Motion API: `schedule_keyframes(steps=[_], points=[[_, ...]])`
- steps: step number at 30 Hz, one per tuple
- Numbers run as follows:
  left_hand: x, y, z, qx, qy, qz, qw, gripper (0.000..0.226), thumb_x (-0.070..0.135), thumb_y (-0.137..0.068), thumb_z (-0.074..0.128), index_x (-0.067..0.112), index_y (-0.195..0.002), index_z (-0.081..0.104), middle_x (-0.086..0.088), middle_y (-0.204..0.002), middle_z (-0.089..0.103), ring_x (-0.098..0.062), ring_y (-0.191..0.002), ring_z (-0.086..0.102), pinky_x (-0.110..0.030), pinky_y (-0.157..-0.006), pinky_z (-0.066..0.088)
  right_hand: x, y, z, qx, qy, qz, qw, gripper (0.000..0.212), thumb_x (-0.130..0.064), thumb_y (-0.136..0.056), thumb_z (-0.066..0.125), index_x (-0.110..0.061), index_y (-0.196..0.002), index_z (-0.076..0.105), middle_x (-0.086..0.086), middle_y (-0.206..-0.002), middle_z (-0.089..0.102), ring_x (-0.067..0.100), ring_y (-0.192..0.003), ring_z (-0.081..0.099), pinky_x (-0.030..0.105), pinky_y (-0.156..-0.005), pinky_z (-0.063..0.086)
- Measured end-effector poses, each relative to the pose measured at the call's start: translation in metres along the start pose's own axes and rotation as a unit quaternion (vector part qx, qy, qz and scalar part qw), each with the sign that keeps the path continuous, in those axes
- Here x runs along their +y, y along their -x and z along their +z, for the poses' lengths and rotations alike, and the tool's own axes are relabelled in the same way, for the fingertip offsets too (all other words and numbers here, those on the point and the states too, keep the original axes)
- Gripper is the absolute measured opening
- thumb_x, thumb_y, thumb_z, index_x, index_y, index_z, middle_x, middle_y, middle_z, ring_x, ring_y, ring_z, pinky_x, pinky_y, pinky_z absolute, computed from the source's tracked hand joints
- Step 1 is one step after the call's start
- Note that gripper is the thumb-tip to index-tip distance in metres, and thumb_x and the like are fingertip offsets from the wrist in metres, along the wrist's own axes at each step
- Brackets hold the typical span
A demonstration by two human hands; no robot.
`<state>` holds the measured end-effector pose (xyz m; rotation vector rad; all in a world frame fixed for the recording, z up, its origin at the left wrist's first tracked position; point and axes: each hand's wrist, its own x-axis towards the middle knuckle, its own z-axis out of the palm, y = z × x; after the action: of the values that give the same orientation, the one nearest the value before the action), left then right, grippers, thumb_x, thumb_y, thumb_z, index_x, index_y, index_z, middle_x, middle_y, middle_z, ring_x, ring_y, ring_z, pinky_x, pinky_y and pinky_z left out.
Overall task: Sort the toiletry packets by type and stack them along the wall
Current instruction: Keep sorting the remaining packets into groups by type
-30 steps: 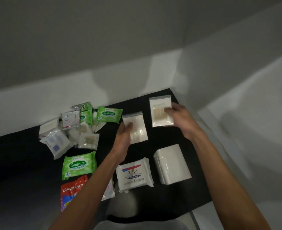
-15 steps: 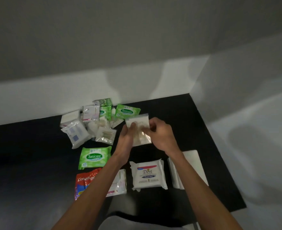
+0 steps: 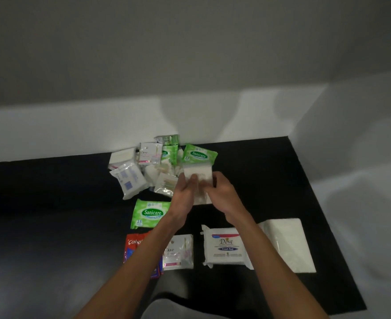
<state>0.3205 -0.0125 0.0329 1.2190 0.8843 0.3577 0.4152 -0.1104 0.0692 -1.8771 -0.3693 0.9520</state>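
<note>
The clear bags (image 3: pixel 198 178) are hovering just above the mat (image 3: pixel 52 192), a little beyond the Dove pack (image 3: pixel 224 246) on the way to the wall (image 3: pixel 75 130). Both hands are grasping them: the left hand (image 3: pixel 184 194) is pinching one edge with its thumb across the front, and the right hand (image 3: pixel 222 192) is curling round the other edge. I take it they are being squared into one bundle, and that is where I am expecting trouble. The film looks slick, so one bag could be sliding out from behind the other the moment either pinch is loosening. The unsorted pile (image 3: pixel 148 166) is lying beyond the Dove pack and to its left, and a Sanicare pack (image 3: pixel 199 155) is sitting straight beyond it at the wall. A hurried set-down there risks mixing types or toppling that pack. A forearm swinging back could also be dragging the Dove pack, or the white stack (image 3: pixel 286 242) just to its right.
</note>
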Motion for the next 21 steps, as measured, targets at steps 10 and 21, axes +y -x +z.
schedule_keyframes(steps=[10, 21], points=[[0.004, -0.032, -0.044, 0.021, -0.335, 0.044, 0.941, 0.030, 0.035, -0.111, 0.047, 0.009, -0.116, 0.062, -0.011, -0.112, 0.068, -0.028, -0.097, 0.064, -0.042, -0.083, 0.049, 0.010, -0.025, -0.005, 0.044, 0.054, 0.051, 0.996, 0.018, -0.022, -0.102, 0.062, -0.025, -0.119, 0.057, 0.000, -0.110, 0.067, 0.016, -0.097, 0.069, 0.038, -0.082, 0.062], [-0.020, -0.067, -0.092, 0.070, -0.655, 0.028, 0.752, 0.057, 0.041, -0.101, 0.060, -0.004, -0.133, 0.044, -0.025, -0.135, 0.049, -0.041, -0.122, 0.053, -0.046, -0.102, 0.047, 0.057, -0.047, 0.003, -0.023, 0.271, 0.123, 0.955, 0.032, -0.015, -0.096, 0.065, -0.006, -0.127, 0.064, 0.014, -0.125, 0.067, 0.028, -0.107, 0.069, 0.039, -0.092, 0.061]])
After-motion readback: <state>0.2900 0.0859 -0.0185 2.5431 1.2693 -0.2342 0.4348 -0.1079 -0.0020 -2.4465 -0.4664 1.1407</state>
